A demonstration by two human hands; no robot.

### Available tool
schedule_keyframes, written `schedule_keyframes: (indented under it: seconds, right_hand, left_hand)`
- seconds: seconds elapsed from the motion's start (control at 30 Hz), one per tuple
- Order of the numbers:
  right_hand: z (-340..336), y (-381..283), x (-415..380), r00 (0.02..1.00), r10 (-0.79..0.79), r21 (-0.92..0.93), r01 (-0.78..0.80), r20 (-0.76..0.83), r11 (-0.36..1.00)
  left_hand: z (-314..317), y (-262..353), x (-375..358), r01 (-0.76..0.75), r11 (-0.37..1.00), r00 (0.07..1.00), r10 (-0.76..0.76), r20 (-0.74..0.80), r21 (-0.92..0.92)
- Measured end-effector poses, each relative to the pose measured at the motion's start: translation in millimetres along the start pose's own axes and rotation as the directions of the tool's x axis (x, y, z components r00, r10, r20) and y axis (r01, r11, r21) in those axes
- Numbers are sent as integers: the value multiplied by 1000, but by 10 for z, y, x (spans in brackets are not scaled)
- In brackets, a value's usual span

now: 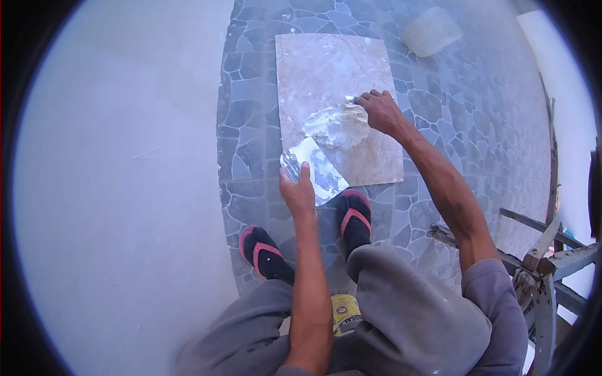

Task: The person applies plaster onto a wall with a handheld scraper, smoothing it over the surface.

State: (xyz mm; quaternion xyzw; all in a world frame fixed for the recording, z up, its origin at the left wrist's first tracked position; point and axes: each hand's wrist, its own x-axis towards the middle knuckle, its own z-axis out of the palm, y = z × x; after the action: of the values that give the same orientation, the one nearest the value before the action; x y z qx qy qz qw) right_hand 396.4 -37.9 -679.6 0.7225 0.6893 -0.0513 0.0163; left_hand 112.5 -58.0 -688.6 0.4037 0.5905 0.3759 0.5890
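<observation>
A mound of white putty (338, 127) lies on a pinkish marbled tile (332, 62) on the floor. My left hand (298, 188) grips a flat rectangular metal plate (326, 172) smeared with white putty, its thumb on the upper face. The plate is tilted over the tile's near left corner. At the mound's right edge, my right hand (381, 114) is closed round a small scraper (351, 99). Only a short pale piece of the scraper shows past the fingers; the rest is hidden.
A whitish plastic container (433, 31) sits on the stone-patterned floor (244, 119) at the far right. A wooden trestle (542, 269) stands close by my right arm. On the left is a white wall (125, 156). A yellow can (346, 311) shows between my legs.
</observation>
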Motion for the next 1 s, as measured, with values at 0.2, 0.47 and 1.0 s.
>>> schedule_keyframes:
  seconds: [0.2, 0.47, 1.0]
  right_hand:
    - [277, 4, -36, 991, -96, 7, 96, 88, 995]
    - [362, -7, -261, 995, -78, 91, 72, 63, 993]
    - [-464, -399, -935, 852, 416, 645, -516, 318, 564]
  left_hand:
    - [42, -14, 26, -28, 1000, 1000, 28, -6, 14]
    - [46, 16, 19, -44, 999, 999, 44, 8, 15]
    - [212, 191, -55, -74, 991, 997, 70, 41, 110]
